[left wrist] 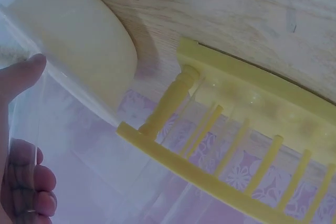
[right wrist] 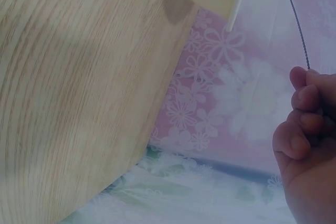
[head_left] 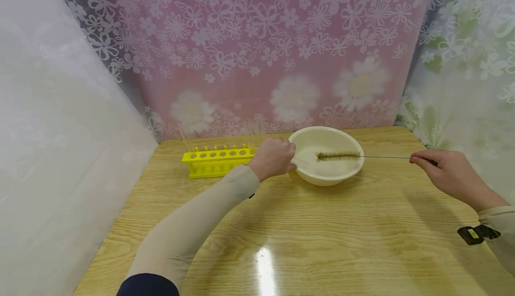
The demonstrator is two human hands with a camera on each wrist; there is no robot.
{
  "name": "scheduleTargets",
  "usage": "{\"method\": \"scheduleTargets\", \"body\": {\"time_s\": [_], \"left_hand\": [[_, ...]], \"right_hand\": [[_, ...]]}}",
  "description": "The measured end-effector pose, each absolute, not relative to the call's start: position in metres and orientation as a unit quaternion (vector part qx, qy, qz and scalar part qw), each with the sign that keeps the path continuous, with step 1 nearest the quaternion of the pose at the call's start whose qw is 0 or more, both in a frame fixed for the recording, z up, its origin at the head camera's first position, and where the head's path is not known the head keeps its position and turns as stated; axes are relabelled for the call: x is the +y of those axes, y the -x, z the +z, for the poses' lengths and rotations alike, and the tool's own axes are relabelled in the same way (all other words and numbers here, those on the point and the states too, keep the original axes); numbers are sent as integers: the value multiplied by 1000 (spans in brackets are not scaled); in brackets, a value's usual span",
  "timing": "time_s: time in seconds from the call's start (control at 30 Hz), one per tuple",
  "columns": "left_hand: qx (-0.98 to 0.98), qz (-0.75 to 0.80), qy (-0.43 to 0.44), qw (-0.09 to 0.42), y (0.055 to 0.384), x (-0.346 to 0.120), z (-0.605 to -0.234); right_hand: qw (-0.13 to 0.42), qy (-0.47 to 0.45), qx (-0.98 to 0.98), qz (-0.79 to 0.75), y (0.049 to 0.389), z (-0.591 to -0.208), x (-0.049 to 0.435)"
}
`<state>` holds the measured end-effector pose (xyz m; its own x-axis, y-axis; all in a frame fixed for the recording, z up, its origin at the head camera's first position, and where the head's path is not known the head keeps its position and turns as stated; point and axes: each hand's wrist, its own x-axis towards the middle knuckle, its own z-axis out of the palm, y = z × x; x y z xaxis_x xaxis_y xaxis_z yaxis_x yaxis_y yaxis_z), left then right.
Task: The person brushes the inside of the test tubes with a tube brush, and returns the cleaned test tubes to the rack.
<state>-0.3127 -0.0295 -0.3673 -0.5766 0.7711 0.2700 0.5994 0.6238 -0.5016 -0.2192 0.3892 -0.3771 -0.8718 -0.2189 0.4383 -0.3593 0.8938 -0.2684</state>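
Observation:
My left hand (head_left: 275,157) grips a clear glass test tube (head_left: 301,162) at the left rim of a cream-white bowl (head_left: 326,177); the tube's end reaches in over the bowl. In the left wrist view the see-through tube lies between the thumb and curled fingers. Off to the right, my right hand (head_left: 452,175) pinches the thin twisted-wire handle of a test tube brush (head_left: 339,156). The brush is held roughly level, its tan bristles over the bowl and pointing at the tube, with a gap between them. In the right wrist view the wire (right wrist: 299,27) runs up from the fingertips.
Left of the bowl stands a yellow test tube rack (head_left: 217,155), partly hidden by my left hand. Glass tubes stand at its left end (head_left: 185,137) and right end (head_left: 253,133). All rest on a wood-grain table (head_left: 322,233), with flowered curtains (head_left: 249,63) behind and at the right.

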Motion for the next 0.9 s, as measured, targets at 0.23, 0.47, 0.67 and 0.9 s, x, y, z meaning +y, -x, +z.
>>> {"method": "scheduleTargets", "body": {"time_s": [0.23, 0.47, 0.67, 0.9], "left_hand": [[-858, 193, 410, 240, 315, -25, -364], [-853, 200, 414, 249, 315, -23, -361], [-847, 218, 413, 255, 314, -21, -358], [-843, 226, 416, 254, 313, -21, -358]], "right_hand": [[211, -156, -950, 170, 217, -377, 390], [222, -159, -947, 168, 217, -377, 391], [223, -160, -946, 174, 217, -377, 391], [222, -157, -948, 165, 217, -376, 390]]}}
